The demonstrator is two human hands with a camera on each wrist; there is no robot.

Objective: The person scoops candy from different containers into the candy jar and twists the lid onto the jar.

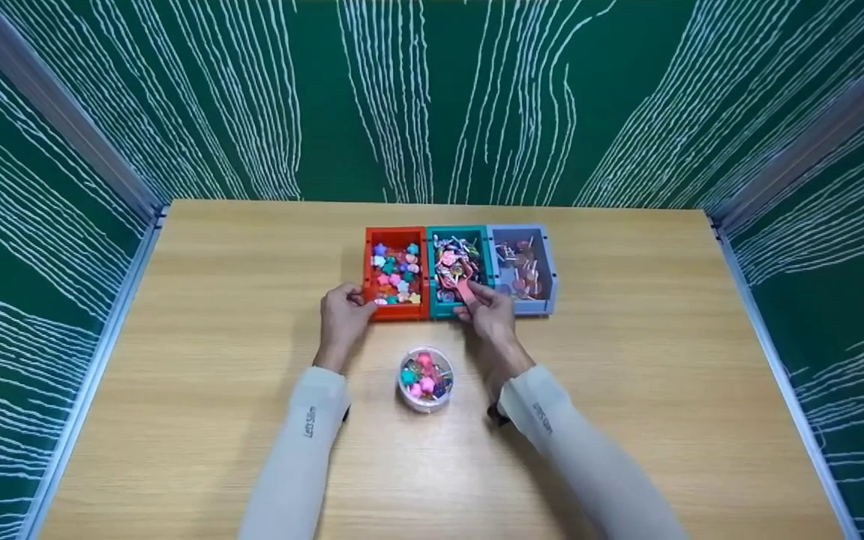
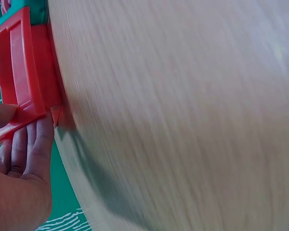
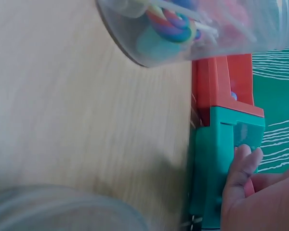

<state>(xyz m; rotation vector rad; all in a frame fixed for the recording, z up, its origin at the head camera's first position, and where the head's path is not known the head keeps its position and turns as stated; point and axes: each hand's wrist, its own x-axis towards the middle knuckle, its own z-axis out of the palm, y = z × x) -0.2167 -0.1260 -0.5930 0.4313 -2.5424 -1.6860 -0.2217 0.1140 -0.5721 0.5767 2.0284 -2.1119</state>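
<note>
In the head view my left hand (image 1: pixel 342 321) grips the front left corner of a red bin (image 1: pixel 400 314) filled with colourful flower-shaped pieces. The left wrist view shows its thumb on top of the red bin's rim (image 2: pixel 38 72), with the fingers against the outside. My right hand (image 1: pixel 497 321) holds a pink scoop (image 1: pixel 466 292) by its handle over the teal bin (image 1: pixel 444 310). Several small pieces lie in the scoop's bowl, among them a pink flower. Small lollipop-like pieces fill the teal bin below. Most of the scoop is hidden in the right wrist view.
A clear jar (image 1: pixel 425 406) of mixed pieces stands between my forearms, nearer than the bins. On the right, a grey-lilac bin (image 1: pixel 551 281) with stick-like pieces adjoins the teal one. A blurred clear rounded rim (image 3: pixel 72 204) shows low in the right wrist view.
</note>
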